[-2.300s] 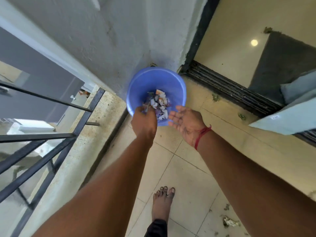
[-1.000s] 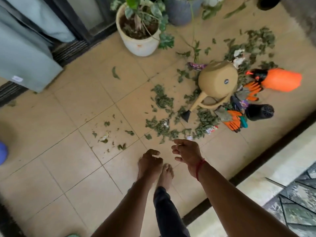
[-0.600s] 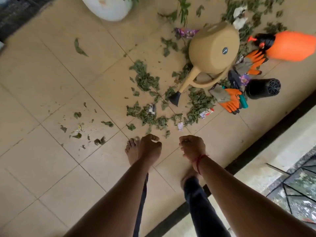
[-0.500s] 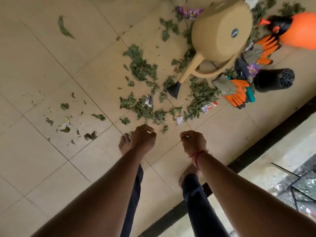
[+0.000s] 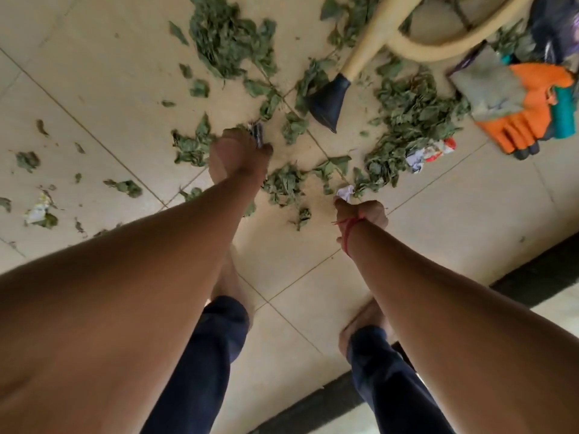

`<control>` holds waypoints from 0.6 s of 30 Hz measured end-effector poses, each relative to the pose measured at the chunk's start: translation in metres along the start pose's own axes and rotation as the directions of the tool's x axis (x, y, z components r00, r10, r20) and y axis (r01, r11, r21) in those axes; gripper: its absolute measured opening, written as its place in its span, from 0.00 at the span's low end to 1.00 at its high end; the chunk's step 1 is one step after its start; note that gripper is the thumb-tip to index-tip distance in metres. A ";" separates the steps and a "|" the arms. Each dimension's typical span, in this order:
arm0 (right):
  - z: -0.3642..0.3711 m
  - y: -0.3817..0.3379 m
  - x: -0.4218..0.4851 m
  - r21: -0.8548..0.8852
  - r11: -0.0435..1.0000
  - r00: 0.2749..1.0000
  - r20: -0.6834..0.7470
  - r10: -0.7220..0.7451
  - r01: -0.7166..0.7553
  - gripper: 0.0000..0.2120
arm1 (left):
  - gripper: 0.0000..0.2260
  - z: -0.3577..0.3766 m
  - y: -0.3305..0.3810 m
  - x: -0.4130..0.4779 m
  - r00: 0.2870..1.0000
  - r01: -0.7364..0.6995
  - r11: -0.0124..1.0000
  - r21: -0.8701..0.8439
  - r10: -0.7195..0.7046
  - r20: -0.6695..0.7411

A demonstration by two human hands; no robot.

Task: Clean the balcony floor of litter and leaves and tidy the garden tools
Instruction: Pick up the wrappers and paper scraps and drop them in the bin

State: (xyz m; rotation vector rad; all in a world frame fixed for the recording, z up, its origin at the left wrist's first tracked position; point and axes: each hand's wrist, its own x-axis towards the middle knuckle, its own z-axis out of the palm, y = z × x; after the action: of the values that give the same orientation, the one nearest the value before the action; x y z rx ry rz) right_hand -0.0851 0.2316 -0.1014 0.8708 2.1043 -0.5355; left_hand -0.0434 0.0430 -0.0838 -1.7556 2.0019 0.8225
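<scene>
Left hand [image 5: 239, 156] pinches a dark wrapper scrap [image 5: 257, 135] and right hand [image 5: 360, 211] is curled onto a white paper scrap [image 5: 344, 192], both on the floor [image 5: 94, 73] among leaves [image 5: 413, 111]; recommended practice: lift each scrap free of leaves with a firm pinch.

Both arms reach down, left hand [image 5: 240, 158] and right hand [image 5: 361, 213] curled.

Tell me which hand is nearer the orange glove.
Right. The right hand is below and left of the orange glove in the picture; the left hand is much farther left, past the watering can's black spout tip.
</scene>
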 end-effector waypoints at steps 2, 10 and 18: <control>0.006 0.005 0.010 0.185 0.968 0.966 0.225 0.128 -0.171 0.25 | 0.22 0.005 0.004 0.005 1.000 -0.012 0.996 0.088 0.013 -0.013; 0.013 0.002 0.001 -0.040 0.994 0.993 -0.056 -0.108 0.106 0.11 | 0.05 0.005 0.011 0.014 0.993 0.007 0.987 0.158 0.013 -0.121; -0.047 -0.013 -0.011 -0.020 0.972 0.969 -0.076 -0.234 0.233 0.07 | 0.08 -0.016 0.019 -0.041 0.968 -0.224 0.974 0.025 0.225 -0.110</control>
State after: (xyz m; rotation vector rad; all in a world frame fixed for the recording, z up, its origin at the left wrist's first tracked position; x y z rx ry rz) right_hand -0.1131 0.2476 -0.0630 0.6500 2.2952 -0.6199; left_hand -0.0533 0.0661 -0.0426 -1.6206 2.3070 0.7916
